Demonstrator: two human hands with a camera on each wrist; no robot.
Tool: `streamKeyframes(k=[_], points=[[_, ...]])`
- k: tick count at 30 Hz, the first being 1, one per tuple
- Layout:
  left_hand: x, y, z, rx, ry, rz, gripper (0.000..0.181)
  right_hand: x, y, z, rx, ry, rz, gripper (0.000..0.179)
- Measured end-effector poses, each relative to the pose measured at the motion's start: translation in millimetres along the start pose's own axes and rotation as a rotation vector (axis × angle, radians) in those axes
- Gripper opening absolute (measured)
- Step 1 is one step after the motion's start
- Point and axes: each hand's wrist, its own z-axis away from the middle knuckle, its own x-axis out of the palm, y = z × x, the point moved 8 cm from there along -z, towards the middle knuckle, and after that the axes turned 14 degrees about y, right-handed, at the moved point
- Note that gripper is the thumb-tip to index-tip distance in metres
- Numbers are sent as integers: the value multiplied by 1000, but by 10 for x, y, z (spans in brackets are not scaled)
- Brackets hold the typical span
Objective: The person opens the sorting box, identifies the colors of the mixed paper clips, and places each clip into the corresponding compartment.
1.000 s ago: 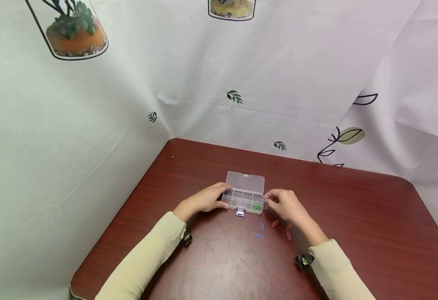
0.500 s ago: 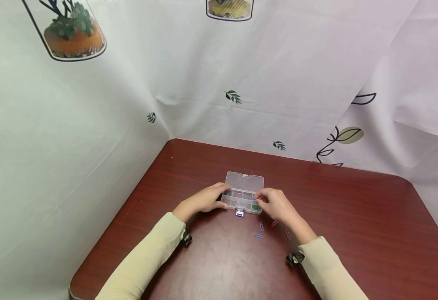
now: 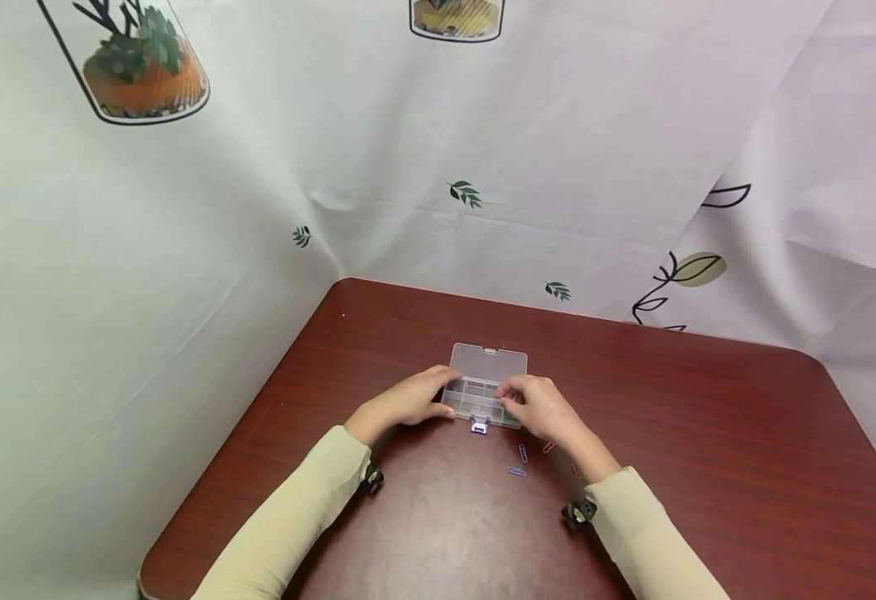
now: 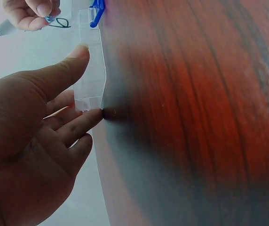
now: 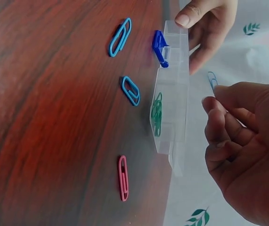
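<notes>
Two pale sleeves (image 3: 280, 521) rise from the bottom of the head view across a dark red table (image 3: 438, 533). Between the forearms lie two loose blue paper clips (image 3: 517, 472), with red paper clips (image 3: 548, 447) close to the right arm. Just above, near the middle of the frame, a clear plastic box (image 3: 475, 405) stands open (green paper clips (image 5: 157, 115) show through its front wall). The left hand (image 3: 411, 396) holds its left end between thumb and fingers; the right hand (image 3: 543, 407) pinches a single blue clip (image 5: 212, 81) over its right half. Beyond that hand, tabletop stretches widely toward the right edge. Past the open lid (image 3: 490, 362), a narrower strip reaches the far edge, against printed cloth (image 3: 377, 150).
</notes>
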Motion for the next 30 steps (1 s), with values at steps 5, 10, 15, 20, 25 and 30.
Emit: streamKeyframes(k=[5, 10, 15, 20, 25, 30], points=[[9, -8, -2, -1, -2, 10, 64, 8, -8, 1, -2, -4, 0, 5], [20, -24, 0, 1, -1, 0, 64, -16, 9, 21, 6, 1, -7, 7], [17, -21, 3, -4, -6, -4, 64, -51, 36, 48, 0, 13, -3, 6], [7, -7, 5, -2, -3, -7, 64, -96, 75, 107, -6, 26, -4, 4], [1, 3, 6, 4, -2, -8, 64, -139, 130, 181, -9, 23, -6, 2], [-3, 4, 12, 7, 0, -6, 64, -176, 172, 249, -9, 23, -11, 4]])
